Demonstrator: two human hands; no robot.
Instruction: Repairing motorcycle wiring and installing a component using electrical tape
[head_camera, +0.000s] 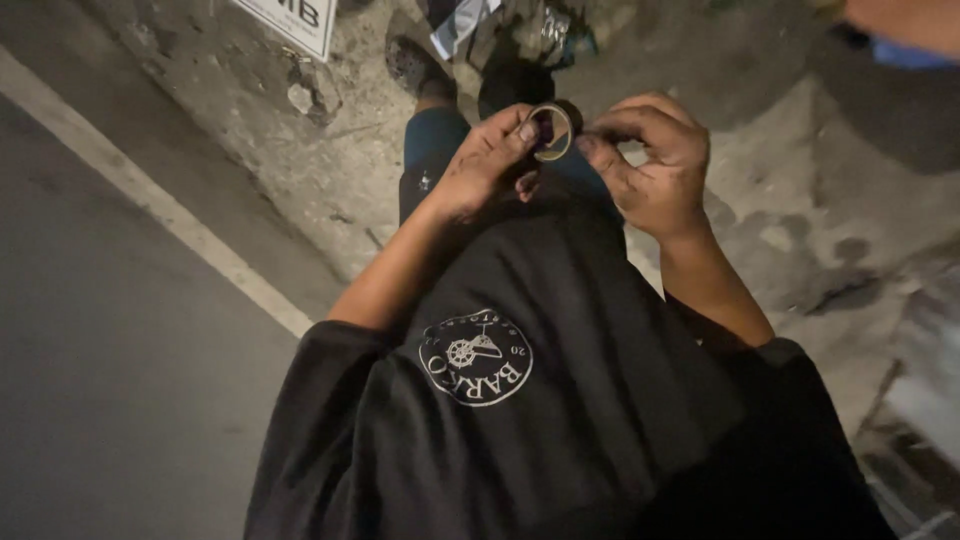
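My left hand (487, 160) and my right hand (650, 160) meet in front of my chest, above my black shirt. Between their fingertips they hold a small metal ring (553, 132), round and thin, tilted on edge. My left thumb and forefinger pinch its left side. The fingertips of my right hand touch its right side. Both hands look dirty. Something dark shows inside the ring; I cannot tell what it is.
Below lies rough concrete ground (330, 170) with a white painted line (150, 200) along dark asphalt (100, 380) at left. A dark shoe (415, 68) stands ahead. A white sign (295, 20) sits at the top left. Another person's arm (900, 25) shows at the top right.
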